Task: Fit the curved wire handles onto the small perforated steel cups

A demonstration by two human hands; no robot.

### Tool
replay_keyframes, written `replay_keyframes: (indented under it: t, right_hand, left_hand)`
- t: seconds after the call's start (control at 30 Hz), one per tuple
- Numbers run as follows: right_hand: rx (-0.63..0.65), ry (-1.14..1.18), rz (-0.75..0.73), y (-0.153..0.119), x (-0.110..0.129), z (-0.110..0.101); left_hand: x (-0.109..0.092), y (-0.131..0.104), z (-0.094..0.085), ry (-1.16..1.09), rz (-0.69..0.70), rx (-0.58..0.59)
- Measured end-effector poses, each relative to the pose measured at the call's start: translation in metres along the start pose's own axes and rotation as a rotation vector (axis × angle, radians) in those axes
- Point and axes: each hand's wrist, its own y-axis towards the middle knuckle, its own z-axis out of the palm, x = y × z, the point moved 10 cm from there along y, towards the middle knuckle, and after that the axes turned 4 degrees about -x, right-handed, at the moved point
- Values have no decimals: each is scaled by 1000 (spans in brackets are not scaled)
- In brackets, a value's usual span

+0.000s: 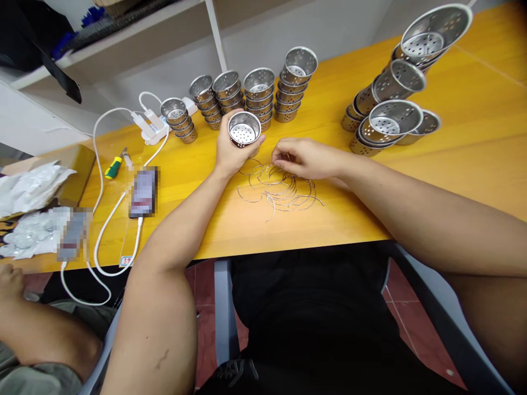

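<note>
The left hand (231, 151) grips a perforated metal cup (244, 129), mouth upward, near the curved wires (274, 207) on the tabletop (222, 225); the right hand (307, 158) has curled fingers at the wires, any hold indeterminable.

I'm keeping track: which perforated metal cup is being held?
The cup in the left hand; the others are in stacks on the table.

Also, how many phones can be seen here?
2: the right phone near the green-yellow handled tool, the left phone beside the white plastic bags. Both are blurred.
</note>
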Motion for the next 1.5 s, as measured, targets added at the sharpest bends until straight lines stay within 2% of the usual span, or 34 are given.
replay_keyframes:
  t: [0.2, 0.4, 0.53, 0.63, 0.83, 1.0, 1.2, 1.33, 1.5]
  right_hand:
    - [23, -5, 11, -1, -5, 3]
    - [23, 2, -8, 0, -2, 5]
    - [-10, 3, -44, 0, 0, 1]
    - [-16, 16, -50, -1, 0, -1]
    - [-37, 69, 32, -2, -4, -4]
    - [-115, 187, 91, -3, -9, -8]
    - [-255, 125, 122, -6, -20, -23]
    - [-293, 85, 167, -8, -24, -27]
    - [-314, 56, 162, -8, -23, -29]
  left_hand:
    - [-15, -2, 0, 44, 10, -4]
    - [-1, -1, 2, 11, -12, -10]
    - [0, -1, 3, -1, 24, -12]
    - [4, -1, 5, 12, -1, 3]
    - [4, -2, 6, 0, 28, 4]
    - [0, -1, 4, 12, 6, 4]
    - [6, -2, 8, 26, 36, 40]
    - [10, -4, 11, 4, 52, 34]
    - [-11, -6, 12, 57, 88, 38]
